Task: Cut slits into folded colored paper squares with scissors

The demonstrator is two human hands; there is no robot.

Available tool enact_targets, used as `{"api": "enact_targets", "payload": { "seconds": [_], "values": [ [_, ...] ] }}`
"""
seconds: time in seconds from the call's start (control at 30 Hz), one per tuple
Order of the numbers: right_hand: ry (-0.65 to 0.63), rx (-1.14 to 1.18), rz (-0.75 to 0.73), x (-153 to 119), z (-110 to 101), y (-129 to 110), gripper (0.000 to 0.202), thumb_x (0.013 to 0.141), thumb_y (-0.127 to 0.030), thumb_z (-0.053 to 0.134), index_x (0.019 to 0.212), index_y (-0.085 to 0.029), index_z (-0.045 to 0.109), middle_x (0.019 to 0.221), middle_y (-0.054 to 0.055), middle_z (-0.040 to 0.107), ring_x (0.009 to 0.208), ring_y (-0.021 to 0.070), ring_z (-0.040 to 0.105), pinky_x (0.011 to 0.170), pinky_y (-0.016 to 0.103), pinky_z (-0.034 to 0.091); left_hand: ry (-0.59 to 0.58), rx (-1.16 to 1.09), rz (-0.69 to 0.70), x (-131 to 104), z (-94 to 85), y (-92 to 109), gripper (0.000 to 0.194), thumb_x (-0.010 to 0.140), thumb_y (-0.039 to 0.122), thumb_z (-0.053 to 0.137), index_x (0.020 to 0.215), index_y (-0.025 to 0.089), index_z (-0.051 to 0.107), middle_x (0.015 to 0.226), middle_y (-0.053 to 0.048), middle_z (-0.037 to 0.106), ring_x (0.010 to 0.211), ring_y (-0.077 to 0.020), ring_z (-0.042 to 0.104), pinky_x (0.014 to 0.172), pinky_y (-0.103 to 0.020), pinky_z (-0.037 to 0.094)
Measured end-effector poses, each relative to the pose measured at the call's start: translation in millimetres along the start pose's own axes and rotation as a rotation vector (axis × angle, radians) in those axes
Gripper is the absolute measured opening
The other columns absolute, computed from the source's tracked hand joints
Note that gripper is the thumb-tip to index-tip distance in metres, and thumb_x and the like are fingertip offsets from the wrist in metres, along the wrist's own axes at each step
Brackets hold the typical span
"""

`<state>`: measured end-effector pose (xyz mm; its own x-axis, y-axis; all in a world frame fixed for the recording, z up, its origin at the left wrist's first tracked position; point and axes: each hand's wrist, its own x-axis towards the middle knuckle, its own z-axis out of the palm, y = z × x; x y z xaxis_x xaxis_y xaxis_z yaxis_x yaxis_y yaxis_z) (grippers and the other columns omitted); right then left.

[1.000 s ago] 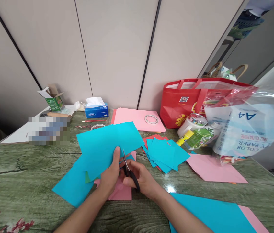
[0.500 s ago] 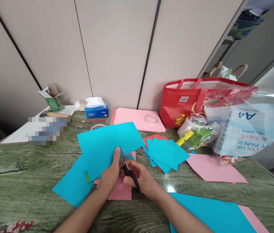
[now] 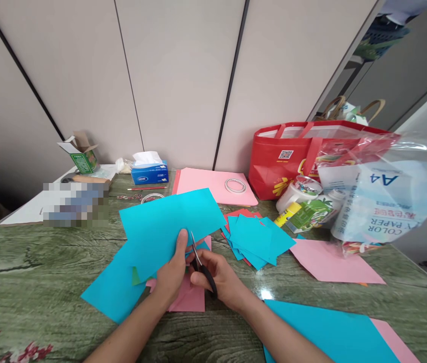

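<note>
My left hand (image 3: 174,269) pinches the lower edge of a blue paper sheet (image 3: 160,227), thumb on top, holding it tilted above the table. My right hand (image 3: 217,277) grips black-handled scissors (image 3: 208,279), their blades pointing up at the sheet's lower edge beside my left thumb. How far the blades are parted is hard to make out. Under the raised sheet lie another blue sheet (image 3: 113,287), a pink paper piece (image 3: 194,297) and a bit of green paper (image 3: 135,276). To the right rests a loose pile of blue paper squares (image 3: 253,237) with red paper beneath.
A pink paper stack (image 3: 206,181) bears a white ring (image 3: 235,185). Behind stand a blue tissue box (image 3: 149,174) and a red bag (image 3: 270,161). A glue stick (image 3: 287,214), a plastic paper packet (image 3: 383,201) and a large blue sheet (image 3: 323,330) are on the right.
Both hands stay nearly in place. The raised blue sheet's right corner has shifted very slightly; the scissors remain at its lower edge.
</note>
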<state>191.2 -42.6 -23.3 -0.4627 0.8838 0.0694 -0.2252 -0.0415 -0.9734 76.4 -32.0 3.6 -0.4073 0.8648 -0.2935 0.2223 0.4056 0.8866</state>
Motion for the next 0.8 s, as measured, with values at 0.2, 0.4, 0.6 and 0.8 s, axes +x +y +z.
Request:
{"api": "enact_targets", "payload": {
  "seconds": [0.2,0.4,0.6,0.8],
  "values": [
    [0.013,0.004,-0.012,-0.1,0.6,1.6,0.037,0.064,-0.044,0.068,0.083,-0.015,0.056,0.072,0.000,0.049,0.060,0.0098,0.041,0.053,0.021,0.034,-0.037,-0.030,-0.037,-0.4,0.5,1.3,0.049,0.070,0.060,0.044,0.089,0.022,0.066,0.106,-0.006,0.064,0.100,-0.0296,0.055,0.085,-0.039,0.042],
    [0.025,0.005,0.002,-0.2,0.8,1.9,0.036,0.064,-0.043,0.068,0.082,-0.015,0.055,0.066,-0.002,0.051,0.055,0.0087,0.045,0.050,0.020,0.036,-0.060,-0.057,-0.011,1.2,0.9,-0.2,0.046,0.071,0.059,0.043,0.082,0.022,0.068,0.097,-0.006,0.068,0.094,-0.0296,0.057,0.083,-0.038,0.043],
    [0.031,0.016,0.046,-0.6,-0.7,5.8,0.037,0.063,-0.042,0.069,0.082,-0.014,0.053,0.059,-0.003,0.053,0.050,0.0092,0.050,0.049,0.021,0.039,-0.020,0.022,-0.062,1.8,-0.3,1.2,0.048,0.070,0.060,0.043,0.084,0.021,0.068,0.099,-0.007,0.066,0.095,-0.0308,0.056,0.084,-0.040,0.041],
    [0.042,0.032,0.068,0.5,-1.7,13.1,0.035,0.063,-0.039,0.070,0.081,-0.015,0.054,0.053,-0.004,0.052,0.046,0.0102,0.051,0.047,0.022,0.040,-0.027,0.030,-0.084,1.7,-1.0,1.4,0.057,0.068,0.064,0.042,0.088,0.016,0.067,0.094,-0.012,0.067,0.093,-0.0336,0.058,0.081,-0.044,0.041]
  ]
}}
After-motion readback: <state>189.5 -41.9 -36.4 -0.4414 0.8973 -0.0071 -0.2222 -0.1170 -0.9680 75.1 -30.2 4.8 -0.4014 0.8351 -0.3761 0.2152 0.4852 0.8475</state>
